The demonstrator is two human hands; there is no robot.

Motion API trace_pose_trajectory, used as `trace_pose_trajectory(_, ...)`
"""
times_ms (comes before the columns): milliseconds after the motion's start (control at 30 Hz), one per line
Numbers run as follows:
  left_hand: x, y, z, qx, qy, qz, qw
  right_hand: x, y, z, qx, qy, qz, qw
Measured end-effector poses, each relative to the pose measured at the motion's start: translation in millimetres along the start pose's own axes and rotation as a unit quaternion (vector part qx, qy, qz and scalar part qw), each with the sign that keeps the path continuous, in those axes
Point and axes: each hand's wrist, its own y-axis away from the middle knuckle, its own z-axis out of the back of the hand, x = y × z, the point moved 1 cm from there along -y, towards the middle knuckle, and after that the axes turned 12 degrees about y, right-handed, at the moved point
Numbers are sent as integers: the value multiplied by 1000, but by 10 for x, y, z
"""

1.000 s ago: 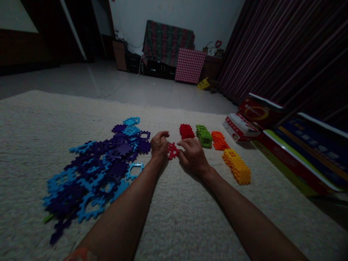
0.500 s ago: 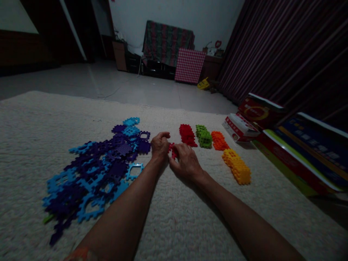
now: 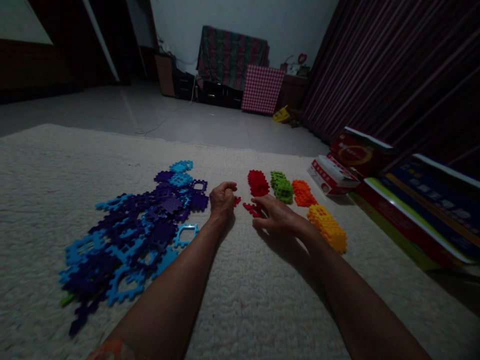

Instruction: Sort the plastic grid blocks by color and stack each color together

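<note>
My left hand (image 3: 222, 201) is closed, its fingers curled, with the edge of a small red interlocking block (image 3: 237, 201) showing at its right side. Just to the right, my right hand (image 3: 276, 215) pinches another red interlocking block (image 3: 251, 209) between thumb and fingers, low over the cream mat (image 3: 240, 280). A gap separates the two red blocks. Behind my right hand stands a row of red blocks (image 3: 258, 182). On the left, close to my left hand, purple blocks (image 3: 170, 204) and light blue blocks (image 3: 125, 285) lie in a loose heap.
Rows of green blocks (image 3: 281, 187), orange blocks (image 3: 303, 194) and yellow blocks (image 3: 327, 229) stand at the right. Beyond them are a white and red box (image 3: 332, 175) and larger printed boxes (image 3: 435, 200). Tiled floor (image 3: 210, 122) lies past the mat's far edge.
My right hand has moved right, away from my left hand, with a red block in its fingers. The two hands were together before. My left hand has hardly moved.
</note>
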Motion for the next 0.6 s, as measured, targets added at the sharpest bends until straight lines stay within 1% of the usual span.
trace_pose_trajectory(133, -13, 11, -13, -3, 10, 11, 1000, 81, -24, -81, -29, 44, -44, 998)
trace_pose_trajectory(200, -23, 18, -19, -4, 11, 10, 1000, 94, -44, -111, -39, 50, -49, 997)
trace_pose_trajectory(267, -33, 24, -21, -5, 7, 4, 1000, 71, -63, -117, -51, 32, -37, 998)
trace_pose_trajectory(367, -44, 30, -19, -7, 3, 3, 1000, -14, -78, -74, -104, 6, -14, 994)
trace_pose_trajectory(467, -51, 33, -17, -5, 7, 8, 1000, -101, -81, -21, -170, 12, -18, 985)
trace_pose_trajectory(533, -56, 33, -16, -7, 0, 1, 1000, -136, -81, -15, -193, 32, -29, 980)
trace_pose_trajectory(600, -61, 33, -16, -9, -7, -3, 1000, -154, -83, -34, -198, 63, -32, 978)
